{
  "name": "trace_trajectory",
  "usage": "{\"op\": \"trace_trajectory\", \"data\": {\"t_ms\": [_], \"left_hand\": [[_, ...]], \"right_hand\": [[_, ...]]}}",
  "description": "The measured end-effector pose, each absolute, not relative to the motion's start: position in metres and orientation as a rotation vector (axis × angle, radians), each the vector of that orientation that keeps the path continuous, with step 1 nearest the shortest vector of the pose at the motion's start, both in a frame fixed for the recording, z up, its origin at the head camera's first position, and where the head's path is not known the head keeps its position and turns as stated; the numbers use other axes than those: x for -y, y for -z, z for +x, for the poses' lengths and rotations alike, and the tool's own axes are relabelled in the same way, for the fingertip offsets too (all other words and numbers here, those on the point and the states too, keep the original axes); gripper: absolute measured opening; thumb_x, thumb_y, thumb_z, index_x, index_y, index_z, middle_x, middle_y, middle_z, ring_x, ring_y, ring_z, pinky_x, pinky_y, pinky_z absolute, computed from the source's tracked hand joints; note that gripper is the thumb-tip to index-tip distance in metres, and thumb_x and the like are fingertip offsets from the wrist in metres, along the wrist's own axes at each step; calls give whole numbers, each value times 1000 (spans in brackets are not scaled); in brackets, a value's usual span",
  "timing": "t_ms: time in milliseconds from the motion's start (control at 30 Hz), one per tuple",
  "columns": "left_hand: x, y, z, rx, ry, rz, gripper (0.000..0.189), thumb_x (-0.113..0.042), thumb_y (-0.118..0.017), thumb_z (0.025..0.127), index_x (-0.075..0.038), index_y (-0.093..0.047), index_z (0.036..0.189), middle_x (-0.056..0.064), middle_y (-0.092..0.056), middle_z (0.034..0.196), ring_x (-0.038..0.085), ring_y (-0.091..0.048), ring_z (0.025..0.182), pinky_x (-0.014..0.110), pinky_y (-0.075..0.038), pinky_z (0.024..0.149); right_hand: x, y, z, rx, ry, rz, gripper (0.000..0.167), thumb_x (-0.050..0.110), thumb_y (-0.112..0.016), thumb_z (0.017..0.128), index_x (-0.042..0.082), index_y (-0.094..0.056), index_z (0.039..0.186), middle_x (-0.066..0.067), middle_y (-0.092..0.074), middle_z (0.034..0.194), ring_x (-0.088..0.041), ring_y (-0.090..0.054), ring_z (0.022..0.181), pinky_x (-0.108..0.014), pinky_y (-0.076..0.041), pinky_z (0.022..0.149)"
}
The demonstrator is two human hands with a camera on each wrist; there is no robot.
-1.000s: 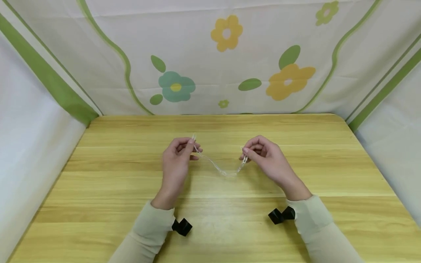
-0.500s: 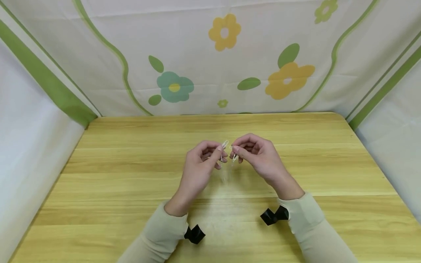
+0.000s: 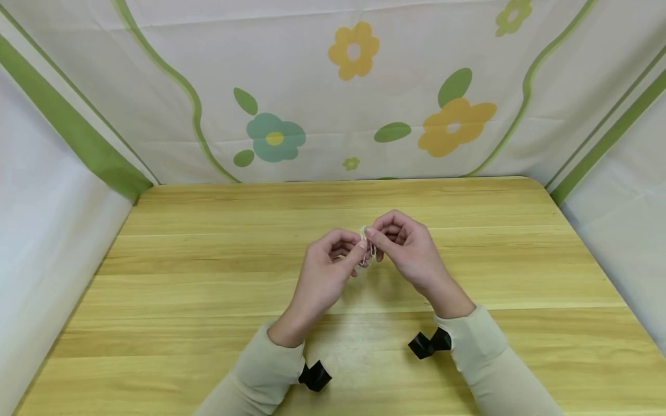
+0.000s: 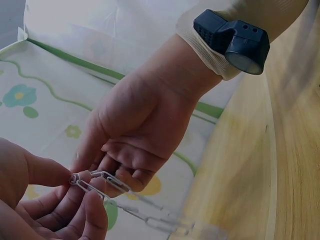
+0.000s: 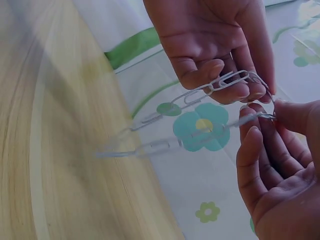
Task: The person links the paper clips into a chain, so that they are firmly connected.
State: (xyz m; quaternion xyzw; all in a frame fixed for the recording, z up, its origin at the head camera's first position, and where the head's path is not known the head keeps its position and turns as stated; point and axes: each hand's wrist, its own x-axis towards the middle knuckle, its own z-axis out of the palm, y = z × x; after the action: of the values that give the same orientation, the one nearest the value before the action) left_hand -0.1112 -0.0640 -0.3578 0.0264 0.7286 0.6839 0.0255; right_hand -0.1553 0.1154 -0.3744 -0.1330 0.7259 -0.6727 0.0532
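A chain of white paper clips (image 3: 363, 232) hangs between my two hands, held above the table. My left hand (image 3: 326, 274) pinches one end between thumb and fingers. My right hand (image 3: 411, 257) pinches the other end right beside it, and the fingertips of both hands nearly meet. In the right wrist view, the linked paper clips (image 5: 200, 94) droop in a long loop, blurred at the bottom. Two strands run down from the fingertips in the left wrist view, near my left hand (image 4: 30, 195). Whether the end clips are hooked together is too small to tell.
The wooden table (image 3: 182, 289) spreads under both hands. A white curtain (image 3: 322, 104) with printed flowers stands behind its far edge, and pale cloth walls flank the sides. A black camera (image 3: 315, 376) sits on my left wrist, another black camera (image 3: 429, 344) on my right.
My hands were apart with the paper clip chain sagging between them. The left hand has moved right toward the right hand, bringing both chain ends together; the right hand shifted slightly left.
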Motion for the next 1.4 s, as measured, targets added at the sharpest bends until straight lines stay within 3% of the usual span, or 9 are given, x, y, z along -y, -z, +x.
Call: {"op": "trace_trajectory", "data": {"t_ms": [500,900,1100,1200,1400], "left_hand": [[64,357,-113,-2208,-2136,37,14,-14,-71,105,-2,-74,111,14,-74,101,14,-66,83,23,-57,67],[64,358,-114,-2205,-2146,-6,15,-15,-71,105,-1,-74,109,13,-74,96,14,-70,79,23,-57,67],[66,359,-113,-2202,-2147,-10,13,-13,-70,105,-2,-75,108,10,-73,93,16,-68,77,22,-55,65],[67,358,-113,-2198,-2150,-22,11,-13,-70,105,-4,-75,108,10,-74,92,16,-69,77,21,-54,64],[67,358,-114,-2178,-2208,-62,11,-10,-71,104,-1,-74,109,10,-74,92,13,-69,75,21,-54,63]], "right_hand": [[-120,372,-158,-2245,1943,-415,16,10,-69,105,-2,-69,117,2,-74,95,-12,-66,79,-27,-59,73],[-119,372,-158,-2284,1887,-443,14,14,-71,105,3,-73,114,-2,-74,99,-16,-70,85,-30,-59,76],[-121,371,-155,-2319,1846,-448,13,19,-73,104,11,-77,114,-3,-76,100,-28,-72,87,-37,-61,77],[-123,369,-154,-2363,1797,-474,14,23,-74,104,16,-80,115,-1,-77,103,-33,-70,90,-35,-59,75],[-127,367,-153,-2391,1781,-624,21,13,-79,98,18,-81,119,0,-79,111,-23,-70,96,-29,-59,81]]}}
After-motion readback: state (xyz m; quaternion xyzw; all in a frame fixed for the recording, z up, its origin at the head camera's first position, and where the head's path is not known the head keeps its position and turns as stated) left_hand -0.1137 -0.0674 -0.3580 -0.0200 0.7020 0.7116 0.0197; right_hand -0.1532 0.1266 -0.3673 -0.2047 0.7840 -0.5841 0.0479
